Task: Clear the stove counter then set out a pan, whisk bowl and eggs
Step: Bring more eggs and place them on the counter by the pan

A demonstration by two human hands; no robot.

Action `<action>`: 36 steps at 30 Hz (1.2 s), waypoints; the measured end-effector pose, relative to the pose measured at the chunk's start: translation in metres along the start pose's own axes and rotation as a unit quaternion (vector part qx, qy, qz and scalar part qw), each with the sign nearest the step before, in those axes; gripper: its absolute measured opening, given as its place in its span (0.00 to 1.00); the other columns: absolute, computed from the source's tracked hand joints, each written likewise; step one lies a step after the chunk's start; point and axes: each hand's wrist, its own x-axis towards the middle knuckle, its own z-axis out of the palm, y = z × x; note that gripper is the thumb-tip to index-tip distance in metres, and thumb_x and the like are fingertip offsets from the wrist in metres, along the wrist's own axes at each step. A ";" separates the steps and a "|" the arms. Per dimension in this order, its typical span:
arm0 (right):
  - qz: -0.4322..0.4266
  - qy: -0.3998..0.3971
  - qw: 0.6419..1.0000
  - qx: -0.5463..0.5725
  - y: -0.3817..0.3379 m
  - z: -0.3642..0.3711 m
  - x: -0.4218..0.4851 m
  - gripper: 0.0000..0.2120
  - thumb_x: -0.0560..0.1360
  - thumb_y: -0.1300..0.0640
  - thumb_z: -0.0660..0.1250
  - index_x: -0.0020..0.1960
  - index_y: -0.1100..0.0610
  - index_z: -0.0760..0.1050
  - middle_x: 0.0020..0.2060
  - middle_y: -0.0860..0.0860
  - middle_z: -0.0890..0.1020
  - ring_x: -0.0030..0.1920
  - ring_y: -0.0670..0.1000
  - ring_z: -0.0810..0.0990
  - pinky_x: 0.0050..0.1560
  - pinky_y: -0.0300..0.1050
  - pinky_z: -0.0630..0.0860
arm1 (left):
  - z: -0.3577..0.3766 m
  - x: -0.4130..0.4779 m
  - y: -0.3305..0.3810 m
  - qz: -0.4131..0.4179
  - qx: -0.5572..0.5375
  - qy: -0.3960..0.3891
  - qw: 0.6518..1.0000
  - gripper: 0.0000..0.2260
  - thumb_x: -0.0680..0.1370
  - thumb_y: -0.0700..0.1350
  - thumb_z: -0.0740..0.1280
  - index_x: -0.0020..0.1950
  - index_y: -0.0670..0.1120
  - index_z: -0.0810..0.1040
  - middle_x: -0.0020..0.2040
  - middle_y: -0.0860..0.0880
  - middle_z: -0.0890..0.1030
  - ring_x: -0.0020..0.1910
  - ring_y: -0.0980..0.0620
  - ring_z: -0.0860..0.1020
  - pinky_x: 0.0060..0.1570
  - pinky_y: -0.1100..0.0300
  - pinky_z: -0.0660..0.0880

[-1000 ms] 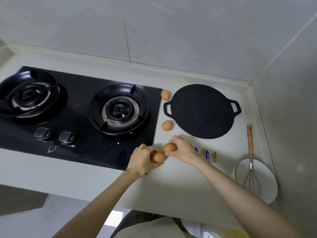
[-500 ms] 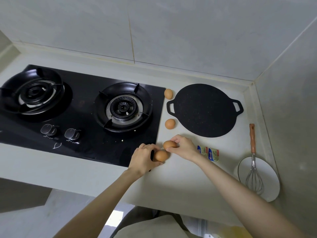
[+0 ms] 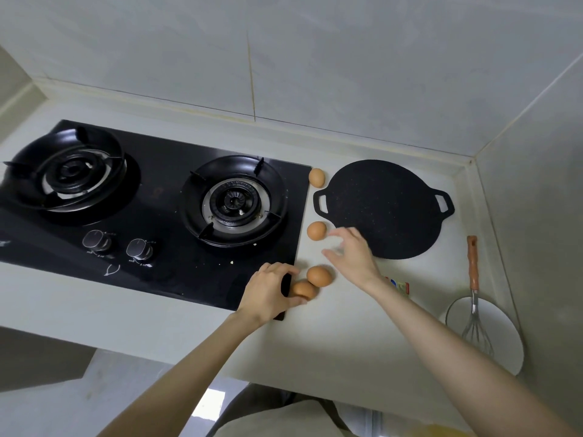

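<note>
Several brown eggs lie in a line between the stove and the flat black pan (image 3: pixel 385 209): the far egg (image 3: pixel 316 177), a middle egg (image 3: pixel 316 230), a third egg (image 3: pixel 319 275) and the nearest egg (image 3: pixel 303 289). My left hand (image 3: pixel 268 291) grips the nearest egg at the stove's corner. Above the third egg my right hand (image 3: pixel 353 253) hovers with fingers spread, holding nothing, partly over the pan's near edge. A white bowl (image 3: pixel 501 348) at the right holds a wire whisk (image 3: pixel 473 298) with an orange handle.
The black two-burner gas stove (image 3: pixel 151 216) fills the left of the counter, knobs at its front. A small colourful packet (image 3: pixel 399 287) lies behind my right wrist. Walls close in at the back and right; the counter's front edge runs beneath my forearms.
My right hand has let go of the third egg, which now rests on the counter, and has lifted away toward the pan with fingers spread. My left hand still holds the nearest egg.
</note>
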 end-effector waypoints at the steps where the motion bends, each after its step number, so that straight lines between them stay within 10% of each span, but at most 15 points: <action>1: -0.018 0.017 1.000 -0.006 -0.003 -0.001 0.006 0.18 0.72 0.57 0.72 0.60 0.52 0.74 0.58 0.50 0.73 0.59 0.52 0.73 0.59 0.43 0.70 | -0.002 0.002 0.000 0.001 -0.002 0.004 1.000 0.27 0.65 0.61 0.76 0.61 0.56 0.74 0.53 0.59 0.77 0.53 0.56 0.71 0.53 0.59 0.71; 36: -0.016 -0.202 0.974 -0.097 -0.023 0.033 0.025 0.18 0.69 0.52 0.74 0.55 0.48 0.73 0.53 0.49 0.70 0.51 0.51 0.75 0.54 0.45 0.73 | -0.003 0.000 -0.006 -0.028 -0.004 -0.024 0.999 0.25 0.67 0.59 0.74 0.62 0.54 0.75 0.57 0.58 0.76 0.57 0.55 0.70 0.56 0.58 0.71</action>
